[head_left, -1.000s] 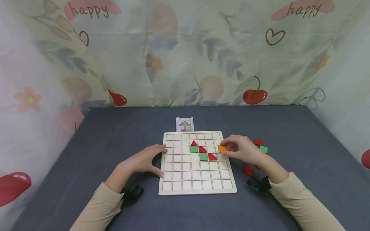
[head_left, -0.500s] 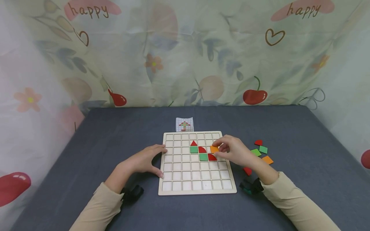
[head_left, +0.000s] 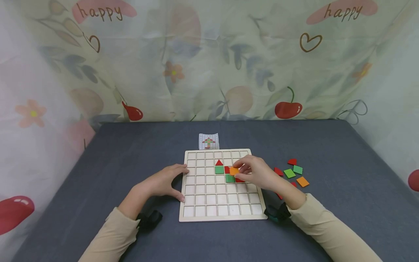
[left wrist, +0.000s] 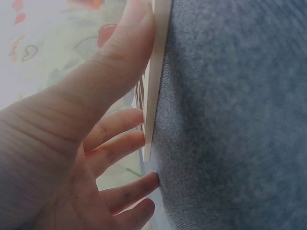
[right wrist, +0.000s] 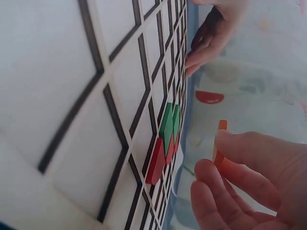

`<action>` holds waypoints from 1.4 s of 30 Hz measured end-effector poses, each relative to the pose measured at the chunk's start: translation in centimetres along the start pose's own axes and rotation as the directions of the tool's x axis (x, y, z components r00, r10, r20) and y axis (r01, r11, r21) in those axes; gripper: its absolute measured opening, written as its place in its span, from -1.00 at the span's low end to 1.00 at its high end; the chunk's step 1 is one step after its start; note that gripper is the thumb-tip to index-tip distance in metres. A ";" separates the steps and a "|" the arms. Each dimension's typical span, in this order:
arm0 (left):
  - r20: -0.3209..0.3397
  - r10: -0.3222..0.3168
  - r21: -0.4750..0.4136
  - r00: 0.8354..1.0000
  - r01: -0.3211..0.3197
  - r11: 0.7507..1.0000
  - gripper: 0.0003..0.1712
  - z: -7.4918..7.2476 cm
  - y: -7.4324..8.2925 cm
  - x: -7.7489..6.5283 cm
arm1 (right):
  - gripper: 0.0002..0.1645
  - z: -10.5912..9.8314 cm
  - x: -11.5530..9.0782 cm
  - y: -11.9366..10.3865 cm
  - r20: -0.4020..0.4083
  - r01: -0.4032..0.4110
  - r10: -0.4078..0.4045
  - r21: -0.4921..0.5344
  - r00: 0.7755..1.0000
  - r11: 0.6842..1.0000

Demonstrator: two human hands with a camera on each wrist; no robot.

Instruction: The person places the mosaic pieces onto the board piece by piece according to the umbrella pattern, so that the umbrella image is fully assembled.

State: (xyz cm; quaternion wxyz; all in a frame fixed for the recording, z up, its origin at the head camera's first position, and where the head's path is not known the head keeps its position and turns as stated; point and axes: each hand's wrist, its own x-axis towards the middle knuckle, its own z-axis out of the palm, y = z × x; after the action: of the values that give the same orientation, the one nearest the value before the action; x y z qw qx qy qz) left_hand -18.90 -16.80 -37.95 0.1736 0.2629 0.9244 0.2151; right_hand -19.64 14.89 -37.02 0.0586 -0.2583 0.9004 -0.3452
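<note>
A pale wooden grid board [head_left: 216, 209] lies on the dark table, with a red triangle [head_left: 219, 162], two green squares [head_left: 219, 170] and two red quarter-round tiles [head_left: 227, 170] in its cells. Over these tiles my right hand [head_left: 256, 171] pinches an orange square tile [head_left: 234, 171] between thumb and fingers; in the right wrist view the orange tile [right wrist: 222, 125] is held edge-on, raised off the board. My left hand [head_left: 163, 181] rests at the board's left edge, thumb and fingers spread. In the left wrist view, its thumb [left wrist: 136, 28] and fingertips touch the board's side [left wrist: 156, 81].
To the right of the board lie loose tiles: green squares [head_left: 289, 173], an orange square [head_left: 302, 181] and several red pieces [head_left: 292, 161], some partly behind the right forearm. A small pattern card [head_left: 208, 141] lies against the board's far edge. A printed curtain [head_left: 209, 72] hangs behind the table.
My right hand has carried the orange tile leftward from the board's right edge to above the placed tiles. More loose tiles show at the right. My left hand has stayed still.
</note>
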 end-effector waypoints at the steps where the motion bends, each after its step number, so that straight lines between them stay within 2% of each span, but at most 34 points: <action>1: -0.001 0.002 0.000 1.000 -0.002 1.000 0.04 0.0 0.0 0.0 | -0.67 0.1 0.0 -0.1 0.002 0.001 -0.001 0.002 1.000 1.000; 10: -0.006 0.001 0.005 1.000 -0.001 1.000 0.04 0.0 0.1 0.0 | -0.67 0.6 0.2 -0.4 0.009 0.040 -0.040 0.002 0.999 0.999; 22: -0.005 0.013 0.001 1.000 -0.013 1.000 0.04 -0.1 0.1 -0.1 | -0.66 1.1 0.8 -0.9 0.043 0.063 -0.060 -0.050 0.997 0.997; 34: 0.000 0.014 0.004 1.000 -0.014 1.000 0.04 -0.1 0.0 0.0 | -0.69 1.7 1.7 -1.9 0.096 -0.017 0.025 -0.078 0.995 0.997; 42: -0.003 0.012 0.006 1.000 -0.012 1.000 0.04 0.0 0.0 0.0 | -0.73 2.1 2.1 -2.0 0.102 -0.039 0.049 -0.093 0.994 0.995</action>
State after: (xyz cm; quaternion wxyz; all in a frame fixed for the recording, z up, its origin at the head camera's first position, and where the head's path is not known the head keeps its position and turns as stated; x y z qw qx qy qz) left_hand -18.90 -16.81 -37.91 0.1702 0.2687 0.9237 0.2137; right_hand -19.97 11.30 -37.14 0.1013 -0.2584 0.9163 -0.2885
